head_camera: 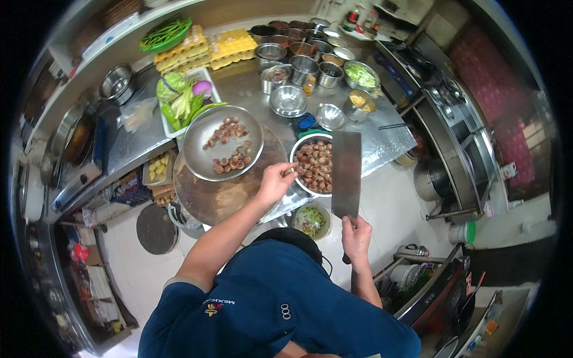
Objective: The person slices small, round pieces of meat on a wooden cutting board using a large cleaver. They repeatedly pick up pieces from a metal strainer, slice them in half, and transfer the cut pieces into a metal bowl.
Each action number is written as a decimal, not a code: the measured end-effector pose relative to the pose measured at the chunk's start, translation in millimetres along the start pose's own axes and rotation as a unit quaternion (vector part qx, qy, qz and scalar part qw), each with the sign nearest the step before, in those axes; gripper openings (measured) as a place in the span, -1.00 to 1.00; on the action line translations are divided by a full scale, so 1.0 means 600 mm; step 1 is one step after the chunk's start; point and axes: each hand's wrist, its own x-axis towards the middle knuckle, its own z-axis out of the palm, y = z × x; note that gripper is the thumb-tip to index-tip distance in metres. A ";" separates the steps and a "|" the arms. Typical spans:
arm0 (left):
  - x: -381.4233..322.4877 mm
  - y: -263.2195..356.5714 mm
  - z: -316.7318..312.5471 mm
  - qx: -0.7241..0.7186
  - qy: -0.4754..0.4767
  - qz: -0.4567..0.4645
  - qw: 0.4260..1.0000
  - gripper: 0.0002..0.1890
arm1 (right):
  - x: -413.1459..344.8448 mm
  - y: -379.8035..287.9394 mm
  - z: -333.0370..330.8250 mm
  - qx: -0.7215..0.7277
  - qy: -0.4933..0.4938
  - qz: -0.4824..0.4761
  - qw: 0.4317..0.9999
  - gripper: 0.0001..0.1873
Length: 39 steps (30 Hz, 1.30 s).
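My right hand (357,237) grips the handle of a cleaver (346,174), its broad blade pointing away from me and covering the right part of a white-rimmed bowl (293,152). Many brown mushroom caps (314,165) fill that bowl. At its left edge is my left hand (276,181), thumb and fingers pinched on a small piece, probably a mushroom. Left of it a perforated metal strainer (201,134) rests on a round wooden chopping board (233,201); brown caps (231,163) lie inside in two groups.
Behind the board stands a white tray (166,123) of vegetables. Metal bowls (288,101) and seasoning pots (304,67) crowd the steel counter (241,89). Egg trays (233,47) are at the back. A bucket of scraps (311,220) stands below the counter edge, a stove (447,94) at the right.
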 end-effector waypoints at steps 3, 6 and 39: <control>0.032 -0.034 0.029 -0.140 -0.015 -0.082 0.987 -0.66 | 0.001 0.023 -0.043 -0.037 -0.006 0.056 0.998 -0.80; -0.010 -0.030 0.015 -0.198 0.014 -0.131 0.971 -0.62 | -0.003 0.035 -0.043 -0.013 0.009 0.073 0.997 -0.81; -0.345 -0.210 -0.217 -0.170 0.440 -0.164 0.866 -0.94 | -0.033 -0.159 0.356 -0.072 -0.433 -0.291 0.850 -0.77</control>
